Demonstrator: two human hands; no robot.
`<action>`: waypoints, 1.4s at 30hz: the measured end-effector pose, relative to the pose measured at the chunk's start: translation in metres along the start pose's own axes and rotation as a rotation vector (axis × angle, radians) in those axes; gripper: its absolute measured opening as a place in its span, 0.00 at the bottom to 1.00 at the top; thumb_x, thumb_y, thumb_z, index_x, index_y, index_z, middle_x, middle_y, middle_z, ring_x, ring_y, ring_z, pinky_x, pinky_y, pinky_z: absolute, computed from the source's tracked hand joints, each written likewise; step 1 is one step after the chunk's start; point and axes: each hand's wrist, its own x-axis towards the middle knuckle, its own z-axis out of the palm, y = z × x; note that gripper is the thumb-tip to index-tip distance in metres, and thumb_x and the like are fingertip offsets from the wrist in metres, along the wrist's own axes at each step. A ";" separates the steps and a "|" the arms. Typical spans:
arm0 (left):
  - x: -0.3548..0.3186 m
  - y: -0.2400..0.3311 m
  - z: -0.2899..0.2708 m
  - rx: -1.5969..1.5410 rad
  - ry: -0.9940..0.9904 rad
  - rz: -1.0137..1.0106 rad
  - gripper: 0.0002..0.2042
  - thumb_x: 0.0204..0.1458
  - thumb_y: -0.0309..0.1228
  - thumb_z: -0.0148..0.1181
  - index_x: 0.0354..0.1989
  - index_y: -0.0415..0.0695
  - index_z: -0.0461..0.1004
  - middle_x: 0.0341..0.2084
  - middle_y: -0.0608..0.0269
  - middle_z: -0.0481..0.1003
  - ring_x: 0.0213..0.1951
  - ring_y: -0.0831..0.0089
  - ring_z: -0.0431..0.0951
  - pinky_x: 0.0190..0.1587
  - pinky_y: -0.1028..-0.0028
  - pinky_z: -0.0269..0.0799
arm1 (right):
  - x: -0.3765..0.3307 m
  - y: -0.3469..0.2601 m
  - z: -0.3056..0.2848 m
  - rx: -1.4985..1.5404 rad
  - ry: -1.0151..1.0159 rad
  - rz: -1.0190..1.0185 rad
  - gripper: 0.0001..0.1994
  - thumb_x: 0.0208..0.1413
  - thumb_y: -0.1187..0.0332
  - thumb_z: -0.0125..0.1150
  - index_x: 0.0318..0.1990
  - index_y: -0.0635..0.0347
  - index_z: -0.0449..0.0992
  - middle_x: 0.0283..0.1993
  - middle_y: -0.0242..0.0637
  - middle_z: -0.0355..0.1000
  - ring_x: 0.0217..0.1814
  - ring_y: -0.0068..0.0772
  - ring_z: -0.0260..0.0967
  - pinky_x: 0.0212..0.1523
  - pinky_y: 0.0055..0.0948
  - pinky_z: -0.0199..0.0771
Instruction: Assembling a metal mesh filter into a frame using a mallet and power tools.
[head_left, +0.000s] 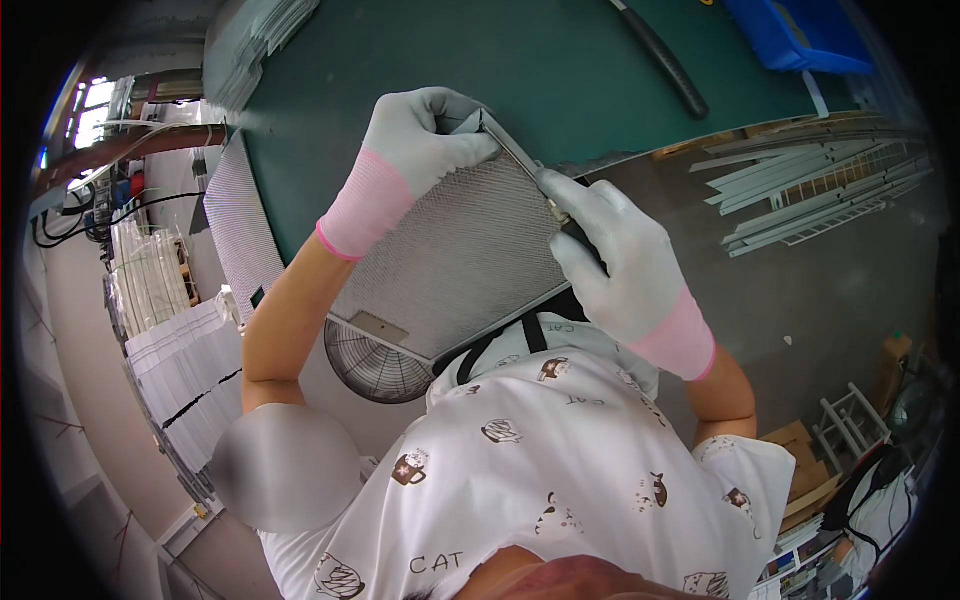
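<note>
A rectangular metal mesh filter panel with a thin silver frame is held over the edge of a green table. My left hand, in a grey glove with a pink cuff, grips the panel's far corner. My right hand, gloved the same way, is closed around a small dark-handled tool. The tool's metal tip rests against the frame's right edge. Most of the tool is hidden by my fingers.
A long black-handled tool and a blue bin lie on the table's far side. Another mesh panel leans at the table's left. White metal strips cover the floor on the right. A round wire fan guard sits below the panel.
</note>
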 end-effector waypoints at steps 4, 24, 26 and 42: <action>0.000 0.002 0.001 -0.017 -0.002 0.005 0.12 0.43 0.26 0.68 0.36 0.33 0.78 0.24 0.66 0.76 0.26 0.84 0.72 0.29 0.81 0.69 | 0.001 0.000 0.001 -0.003 0.007 -0.002 0.21 0.51 0.78 0.55 0.56 0.64 0.70 0.36 0.45 0.69 0.35 0.40 0.70 0.39 0.30 0.70; -0.001 -0.002 0.013 0.153 0.059 0.002 0.15 0.43 0.22 0.63 0.41 0.32 0.76 0.29 0.64 0.77 0.32 0.82 0.74 0.38 0.80 0.72 | 0.009 0.051 0.056 -0.359 0.190 -0.268 0.22 0.52 0.75 0.55 0.57 0.62 0.66 0.36 0.41 0.67 0.25 0.42 0.69 0.23 0.35 0.71; 0.001 -0.004 0.009 0.127 0.086 0.037 0.15 0.42 0.24 0.63 0.40 0.32 0.76 0.29 0.63 0.77 0.32 0.80 0.75 0.38 0.78 0.73 | 0.014 0.043 0.055 -0.372 0.160 -0.231 0.22 0.52 0.74 0.55 0.57 0.62 0.66 0.38 0.43 0.68 0.28 0.46 0.70 0.26 0.37 0.72; -0.004 -0.002 0.017 0.177 0.059 0.054 0.19 0.41 0.33 0.65 0.41 0.35 0.77 0.35 0.47 0.78 0.40 0.58 0.80 0.46 0.68 0.74 | -0.022 0.009 0.041 0.144 0.057 0.123 0.24 0.55 0.76 0.47 0.61 0.69 0.62 0.54 0.51 0.66 0.57 0.46 0.65 0.60 0.36 0.61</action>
